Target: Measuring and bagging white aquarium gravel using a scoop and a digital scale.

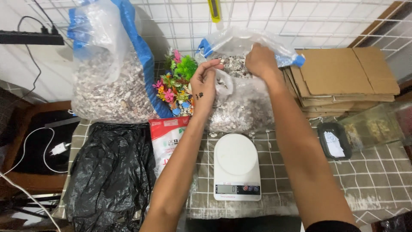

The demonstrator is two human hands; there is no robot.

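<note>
Checked table (377, 180) under scale (237, 165), bags (111, 176)

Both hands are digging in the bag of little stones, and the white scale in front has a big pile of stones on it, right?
Not quite. The head view shows the white scale bare. The left hand and right hand are at the bag of little stones.

Right hand's fingers (253, 53) inside gravel bag (240, 107)
</note>
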